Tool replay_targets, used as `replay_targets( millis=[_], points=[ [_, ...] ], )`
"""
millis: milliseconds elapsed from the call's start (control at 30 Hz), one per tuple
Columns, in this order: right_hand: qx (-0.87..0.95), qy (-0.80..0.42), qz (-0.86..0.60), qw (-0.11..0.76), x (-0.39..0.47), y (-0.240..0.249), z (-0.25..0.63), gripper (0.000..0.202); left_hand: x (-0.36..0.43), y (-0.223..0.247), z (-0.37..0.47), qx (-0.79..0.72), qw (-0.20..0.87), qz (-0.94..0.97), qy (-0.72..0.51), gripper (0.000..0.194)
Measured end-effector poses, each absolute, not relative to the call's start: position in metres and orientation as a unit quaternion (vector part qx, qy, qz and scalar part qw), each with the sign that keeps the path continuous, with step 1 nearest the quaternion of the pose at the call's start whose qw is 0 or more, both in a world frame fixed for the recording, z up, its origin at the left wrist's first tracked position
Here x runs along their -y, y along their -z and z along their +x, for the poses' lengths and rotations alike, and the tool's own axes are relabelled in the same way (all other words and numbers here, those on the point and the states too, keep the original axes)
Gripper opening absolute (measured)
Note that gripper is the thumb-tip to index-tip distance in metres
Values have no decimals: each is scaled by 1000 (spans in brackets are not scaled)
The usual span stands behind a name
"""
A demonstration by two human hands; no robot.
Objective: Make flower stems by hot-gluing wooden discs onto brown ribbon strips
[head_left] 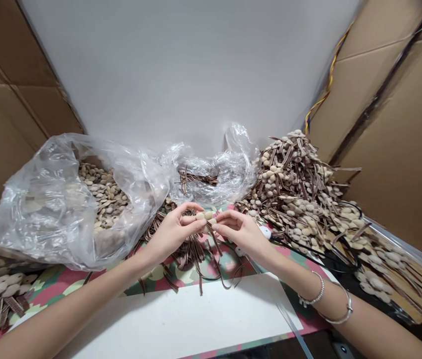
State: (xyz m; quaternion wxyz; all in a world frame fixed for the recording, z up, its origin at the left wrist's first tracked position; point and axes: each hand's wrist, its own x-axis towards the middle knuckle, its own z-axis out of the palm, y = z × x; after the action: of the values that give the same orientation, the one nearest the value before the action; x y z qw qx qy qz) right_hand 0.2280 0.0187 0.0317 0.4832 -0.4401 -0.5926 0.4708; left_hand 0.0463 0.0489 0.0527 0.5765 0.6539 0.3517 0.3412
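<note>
Near the middle, my left hand (179,229) and my right hand (242,233) meet over the table. Between their fingertips is a small cluster of beige padded petals (206,216). Both hands pinch it, the left from the left side and the right from the right. A brown striped ribbon seems to hang below the cluster; where it joins is hidden. Under and behind my hands lies a loose heap of brown striped ribbons (192,254).
A clear plastic bag (57,199) of beige petals (106,194) stands left, a smaller bag (233,169) with ribbons behind. A tall pile of petal pieces (293,194) is at right, beside a black cable. White sheet (196,319) in front; cardboard (401,149) at both sides.
</note>
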Motion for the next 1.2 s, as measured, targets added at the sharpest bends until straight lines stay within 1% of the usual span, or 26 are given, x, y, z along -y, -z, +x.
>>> replay_targets(
  millis=[233, 367, 467, 533, 567, 633, 700, 733, 767, 833, 933, 1000, 1067, 1133, 1200],
  points=[
    [611, -446, -450, 475, -19, -31, 227, 12, -46, -47, 49, -348, 568, 668, -331, 35],
    [608, -455, -457, 464, -20, -29, 228, 10, -47, -46, 49, -337, 573, 672, -326, 36],
    [628, -421, -462, 465, -21, -30, 230, 9, -52, -50, 47, -344, 578, 677, -298, 45],
    [664, -332, -471, 476, -21, -31, 232, 8, -57, -52, 45, -364, 583, 670, -281, 55],
    [686, -263, -477, 482, -21, -30, 233, 7, -59, -52, 45, -379, 582, 664, -276, 56],
    [725, -92, -482, 484, -22, -28, 235, 6, -61, -51, 44, -402, 578, 655, -274, 49],
    [751, 72, -467, 461, -22, -24, 235, 7, -58, -50, 46, -401, 571, 660, -277, 44],
    [762, 133, -453, 443, -22, -21, 234, 9, -55, -50, 47, -392, 565, 670, -281, 43],
    [774, 177, -437, 423, -21, -19, 233, 11, -52, -50, 49, -381, 554, 683, -285, 42],
    [795, 226, -407, 389, -20, -15, 229, 13, -45, -50, 52, -367, 517, 712, -301, 38],
    [816, 228, -378, 373, -18, -13, 224, 11, -39, -48, 56, -366, 471, 732, -329, 32],
    [823, 187, -361, 397, -15, -16, 223, 11, -40, -45, 56, -370, 470, 727, -336, 31],
    [810, 120, -363, 444, -12, -23, 224, 11, -44, -42, 55, -369, 486, 718, -336, 31],
    [774, 41, -400, 489, -11, -30, 227, 11, -48, -40, 53, -360, 506, 707, -337, 30],
    [734, -54, -453, 503, -13, -36, 230, 13, -51, -41, 52, -348, 528, 696, -339, 29]
  ],
)
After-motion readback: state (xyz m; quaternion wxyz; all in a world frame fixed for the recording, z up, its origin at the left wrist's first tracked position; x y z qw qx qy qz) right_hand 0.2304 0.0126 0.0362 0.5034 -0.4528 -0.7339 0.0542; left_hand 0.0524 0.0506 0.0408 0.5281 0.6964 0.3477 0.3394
